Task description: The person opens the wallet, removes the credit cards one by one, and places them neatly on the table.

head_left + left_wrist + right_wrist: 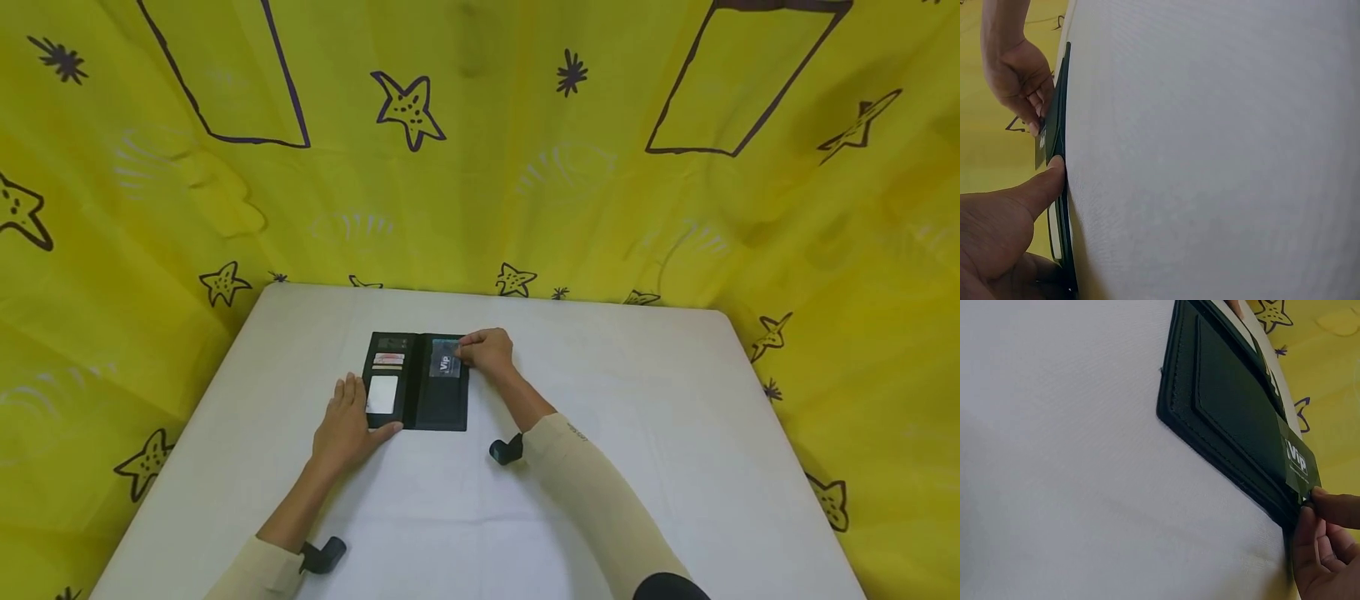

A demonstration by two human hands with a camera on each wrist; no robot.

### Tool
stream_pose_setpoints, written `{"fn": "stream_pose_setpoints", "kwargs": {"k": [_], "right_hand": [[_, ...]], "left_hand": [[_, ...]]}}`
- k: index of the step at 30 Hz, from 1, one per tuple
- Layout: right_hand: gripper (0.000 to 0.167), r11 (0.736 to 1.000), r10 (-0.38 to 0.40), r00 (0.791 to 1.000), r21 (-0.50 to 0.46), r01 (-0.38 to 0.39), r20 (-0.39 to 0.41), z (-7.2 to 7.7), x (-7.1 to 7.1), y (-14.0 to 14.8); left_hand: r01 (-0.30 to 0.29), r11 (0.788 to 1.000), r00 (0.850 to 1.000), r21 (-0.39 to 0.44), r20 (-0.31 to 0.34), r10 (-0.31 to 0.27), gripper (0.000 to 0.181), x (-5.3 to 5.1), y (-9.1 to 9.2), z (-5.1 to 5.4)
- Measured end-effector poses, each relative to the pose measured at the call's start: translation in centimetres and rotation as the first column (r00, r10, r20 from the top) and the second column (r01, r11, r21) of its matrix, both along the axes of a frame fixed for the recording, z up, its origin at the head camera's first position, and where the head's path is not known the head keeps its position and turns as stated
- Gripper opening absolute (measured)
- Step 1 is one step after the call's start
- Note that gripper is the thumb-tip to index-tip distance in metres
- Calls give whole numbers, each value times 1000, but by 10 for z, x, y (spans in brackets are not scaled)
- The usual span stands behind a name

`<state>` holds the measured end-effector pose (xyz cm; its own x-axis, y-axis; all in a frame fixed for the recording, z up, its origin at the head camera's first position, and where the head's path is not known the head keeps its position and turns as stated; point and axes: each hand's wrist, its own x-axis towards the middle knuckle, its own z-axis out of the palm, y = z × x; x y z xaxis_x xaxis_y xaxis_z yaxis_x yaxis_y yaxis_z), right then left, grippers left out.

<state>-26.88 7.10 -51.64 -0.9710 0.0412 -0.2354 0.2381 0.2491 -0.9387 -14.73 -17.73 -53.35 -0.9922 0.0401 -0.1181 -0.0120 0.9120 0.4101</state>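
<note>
Black wallet [437, 402] lies between spread left grip [343, 429] and right grip [489, 352] pinching Vip card [443, 360].

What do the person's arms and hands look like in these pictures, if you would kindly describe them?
The left hand and right hand are bare. The left sleeve and right sleeve are long and beige; small dark lettering marks the right one. Small black devices are worn near both wrists.
</note>
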Motion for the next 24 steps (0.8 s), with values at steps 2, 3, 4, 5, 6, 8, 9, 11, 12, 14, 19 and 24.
{"fn": "stream_pose_setpoints", "kwargs": {"k": [2, 3, 4, 5, 6, 8, 9, 11, 12, 14, 19, 24], "right_hand": [[12, 1000, -11, 1000, -4, 11, 2, 0, 0, 0], [12, 1000, -15, 1000, -8, 15, 4, 0, 0, 0], [12, 1000, -18, 1000, -11, 18, 10, 0, 0, 0], [12, 1000, -20, 1000, -15, 20, 14, 0, 0, 0], [13, 999, -22, 1000, -24, 22, 23, 0, -1, 1], [13, 998, -26, 999, -47, 28, 42, -1, -1, 1], [13, 997, -29, 998, -64, 33, 52, -1, -1, 1], [14, 994, -35, 997, -104, 43, 69, -1, -2, 2], [14, 991, -40, 996, -124, 49, 78, -1, -2, 2], [14, 985, -46, 995, -163, 61, 94, -1, -1, 2], [16, 968, -78, 990, -228, 102, 114, -1, 0, 3], [18, 953, -130, 985, -261, 155, 112, 2, -1, 4]], "left_hand": [[3, 1000, 1000, -3, -1, -3, 110, 0, 0, 0], [3, 1000, 1000, -3, -2, -3, 111, 0, 0, 0], [2, 1000, 1000, -4, -2, -2, 111, 0, 0, 1], [2, 1000, 1000, -4, -3, -2, 111, 0, 0, 1], [2, 1000, 1000, -5, -3, -2, 110, 1, 1, 1], [2, 1000, 1000, -8, -2, -2, 110, 1, 0, 1], [2, 1000, 1000, -8, -3, -2, 110, 1, 0, 1], [4, 1000, 1000, -10, -3, -5, 110, 1, 0, 1], [5, 1000, 1000, -11, -3, -5, 110, 1, 0, 1], [7, 1000, 1000, -13, -2, -8, 110, 1, 0, 1], [2, 1000, 1000, -15, -9, -2, 110, 2, 0, 2], [5, 1000, 1000, -16, -17, -5, 110, 2, 1, 1]]}}
